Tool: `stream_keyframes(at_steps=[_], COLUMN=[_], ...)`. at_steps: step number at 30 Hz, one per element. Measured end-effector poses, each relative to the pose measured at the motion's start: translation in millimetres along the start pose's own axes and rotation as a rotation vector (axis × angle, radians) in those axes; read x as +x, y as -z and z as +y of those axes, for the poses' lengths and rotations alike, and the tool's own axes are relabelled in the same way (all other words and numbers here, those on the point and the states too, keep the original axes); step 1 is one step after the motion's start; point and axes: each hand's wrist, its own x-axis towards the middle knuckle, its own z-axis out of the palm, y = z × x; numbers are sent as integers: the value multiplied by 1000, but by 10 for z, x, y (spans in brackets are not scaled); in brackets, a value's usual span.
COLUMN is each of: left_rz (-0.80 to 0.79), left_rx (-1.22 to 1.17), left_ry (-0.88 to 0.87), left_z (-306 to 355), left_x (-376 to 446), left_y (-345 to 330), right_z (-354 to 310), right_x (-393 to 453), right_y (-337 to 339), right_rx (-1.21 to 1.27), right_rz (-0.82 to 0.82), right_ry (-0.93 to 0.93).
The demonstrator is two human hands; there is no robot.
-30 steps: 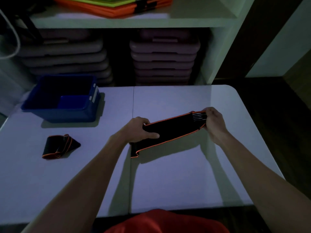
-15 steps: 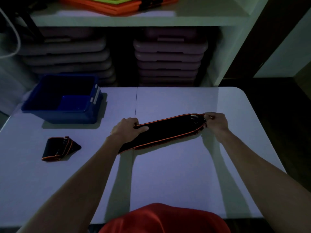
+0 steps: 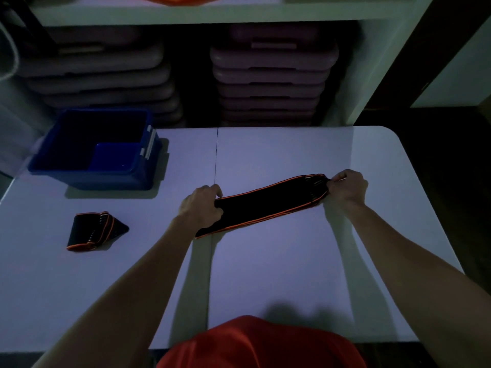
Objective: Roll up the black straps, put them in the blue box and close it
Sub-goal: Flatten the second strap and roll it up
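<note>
Black fabric strap with orange edging (image 3: 268, 205) lies stretched across the middle of the white folding table (image 3: 279, 261), and we hold it at both ends: our left hand (image 3: 203, 204) grips its near-left end, our right hand (image 3: 346, 188) pinches its far-right end. A second, rolled black strap (image 3: 94, 231) lies near the table's left edge. Our open blue plastic box (image 3: 95, 150) sits at the far-left corner.

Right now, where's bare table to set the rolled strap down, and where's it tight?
Free: the near half of the table between the forearms, and the far strip behind the stretched strap up to the shelving. Also bare between the folded strap and the left hand. Tighter: the far-left corner, taken by the open blue box. The right hand sits near the right edge.
</note>
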Motion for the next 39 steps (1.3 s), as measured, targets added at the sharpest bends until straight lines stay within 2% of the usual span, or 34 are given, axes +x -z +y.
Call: stream_keyframes(at_steps=[9,19,22,26,28,31,35,39], left_rz=[34,150,61,-14,-23,-43,-39,-54], left_rx=[-45,-132,-53,-160,-238,-413,-589,-696], left_ry=[0,25,101,193,259,405,520,579], left_z=[9,-15,-11,13,46,101,269,465], left_x=[74,57,1,-88,-129,-170,-326,-456], left_y=[55,-25,-50,-92,-122,-191,-331,-501], right_z=[-11,120,163,160,154,221,385,419], right_x=[-166,71,100,-107,-346,-783,-1268,-1453], right_y=[-84,10,3,-52,-96,-231,-493,-621], right_rx=[57,-198,-211,-108,-148,-105,-53,-36], right_rz=[-89,34,38,51,73,-75,-390,-454], right_ry=[61,143,193,202,330,449,359,362])
